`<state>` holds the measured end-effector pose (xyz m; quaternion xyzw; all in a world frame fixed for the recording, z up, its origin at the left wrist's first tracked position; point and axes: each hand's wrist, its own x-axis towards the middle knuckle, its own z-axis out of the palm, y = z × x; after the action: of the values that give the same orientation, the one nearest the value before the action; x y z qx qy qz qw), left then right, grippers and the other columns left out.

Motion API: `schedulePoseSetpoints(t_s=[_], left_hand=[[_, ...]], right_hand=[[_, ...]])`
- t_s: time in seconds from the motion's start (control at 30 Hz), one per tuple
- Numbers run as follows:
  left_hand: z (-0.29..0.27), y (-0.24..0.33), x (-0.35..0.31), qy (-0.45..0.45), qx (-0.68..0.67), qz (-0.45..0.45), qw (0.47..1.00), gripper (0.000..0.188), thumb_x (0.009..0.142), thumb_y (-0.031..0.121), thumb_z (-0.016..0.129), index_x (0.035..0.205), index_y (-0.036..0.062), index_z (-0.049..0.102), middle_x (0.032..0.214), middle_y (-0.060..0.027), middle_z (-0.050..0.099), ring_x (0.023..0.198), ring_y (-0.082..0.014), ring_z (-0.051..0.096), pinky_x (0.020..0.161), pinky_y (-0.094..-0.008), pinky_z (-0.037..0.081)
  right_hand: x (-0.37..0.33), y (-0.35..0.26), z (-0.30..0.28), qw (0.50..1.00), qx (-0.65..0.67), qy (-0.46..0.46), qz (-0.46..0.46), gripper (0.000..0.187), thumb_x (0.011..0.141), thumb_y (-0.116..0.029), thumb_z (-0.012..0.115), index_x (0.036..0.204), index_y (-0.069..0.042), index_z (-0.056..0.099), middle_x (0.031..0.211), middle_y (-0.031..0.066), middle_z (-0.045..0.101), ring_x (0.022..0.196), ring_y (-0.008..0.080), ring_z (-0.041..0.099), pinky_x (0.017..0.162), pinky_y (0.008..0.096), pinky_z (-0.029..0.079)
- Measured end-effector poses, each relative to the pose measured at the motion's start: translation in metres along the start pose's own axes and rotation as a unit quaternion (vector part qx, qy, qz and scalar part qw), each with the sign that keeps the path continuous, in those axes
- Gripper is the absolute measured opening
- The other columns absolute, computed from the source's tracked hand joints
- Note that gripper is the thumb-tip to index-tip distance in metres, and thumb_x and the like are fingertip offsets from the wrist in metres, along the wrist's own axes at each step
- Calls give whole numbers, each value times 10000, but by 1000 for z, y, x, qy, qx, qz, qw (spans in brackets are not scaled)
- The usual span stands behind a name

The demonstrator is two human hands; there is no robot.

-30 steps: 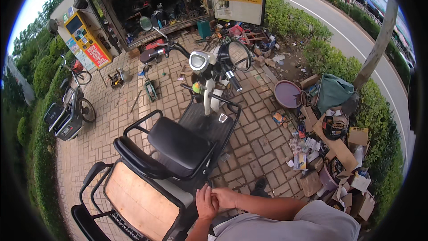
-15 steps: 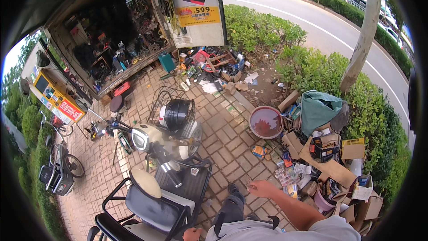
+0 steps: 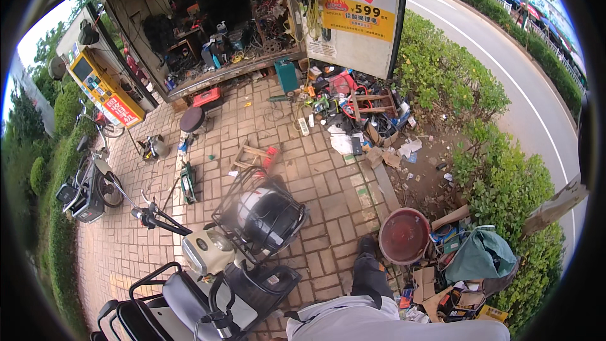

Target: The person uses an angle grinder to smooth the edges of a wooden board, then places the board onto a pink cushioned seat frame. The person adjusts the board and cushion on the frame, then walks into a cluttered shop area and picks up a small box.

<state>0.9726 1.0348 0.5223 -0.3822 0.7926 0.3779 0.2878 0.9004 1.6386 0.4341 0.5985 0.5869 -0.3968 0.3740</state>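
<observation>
Neither of my hands shows at this moment; only my grey shirt, a dark trouser leg and one shoe are in sight at the bottom. To my left stands a cream electric scooter [image 3: 205, 249] with a black padded seat [image 3: 186, 293]. Its front wire basket [image 3: 252, 218] holds a black and white helmet-like object [image 3: 257, 205]. Just ahead of my foot on the right is a reddish round basin [image 3: 404, 237] with water or a wet surface inside.
A heap of cartons with a green cloth bag [image 3: 481, 256] lies right of the basin. Scrap parts [image 3: 353, 104] pile up before a cluttered workshop. A stool [image 3: 192, 119], a green jack-like tool [image 3: 188, 183] and a wooden frame [image 3: 252, 155] stand on the paving. Hedges [image 3: 517, 177] border the road.
My view has moved forward, toward the workshop and basin. My right arm and both hands have left the picture. The scooter's handlebar has turned, and its basket sits lower and closer.
</observation>
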Motion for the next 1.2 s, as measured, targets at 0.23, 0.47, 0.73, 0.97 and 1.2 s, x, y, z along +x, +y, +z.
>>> schedulePoseSetpoints(t_s=[0.23, 0.47, 0.73, 0.97, 1.2], left_hand=[[-3, 157, 65, 34, -64, -53, 996, 323, 921, 329, 560, 998, 43, 689, 983, -189, 692, 886, -373, 669, 752, -446, 531], [-66, 312, 184, 55, -102, -83, 990, 305, 914, 323, 568, 966, 47, 688, 960, -181, 693, 867, -368, 671, 738, -446, 533], [-220, 467, 431, 48, -133, 2, 990, 287, 906, 316, 576, 930, 52, 687, 933, -173, 694, 845, -363, 674, 723, -447, 535], [-391, 540, 563, 94, -142, -11, 985, 273, 899, 310, 584, 898, 56, 685, 910, -165, 694, 826, -359, 677, 709, -447, 537], [-528, 609, 693, 105, -154, -44, 981, 262, 893, 304, 592, 866, 60, 684, 887, -157, 695, 806, -354, 679, 696, -447, 539]], right_hand=[[-77, -606, 142, 888, 82, -126, -435, 226, 917, -205, 609, 1084, -54, 594, 793, 31, 613, 623, 136, 574, 485, 280, 428], [-422, -924, 310, 633, -85, -211, -740, 300, 951, -224, 594, 1102, 32, 631, 865, 51, 654, 791, 132, 609, 693, 294, 477], [-74, -970, 255, 449, -740, 105, -490, 315, 899, -314, 595, 1107, -103, 701, 1043, 167, 701, 970, 327, 670, 857, 426, 531], [-129, -975, 288, 721, -676, 36, -152, 262, 887, -269, 602, 1011, -53, 685, 931, 137, 693, 845, 289, 655, 757, 409, 516], [-162, -1263, 578, 745, -569, 46, -345, 231, 874, -224, 610, 915, -4, 669, 818, 108, 684, 719, 251, 640, 657, 392, 501]])
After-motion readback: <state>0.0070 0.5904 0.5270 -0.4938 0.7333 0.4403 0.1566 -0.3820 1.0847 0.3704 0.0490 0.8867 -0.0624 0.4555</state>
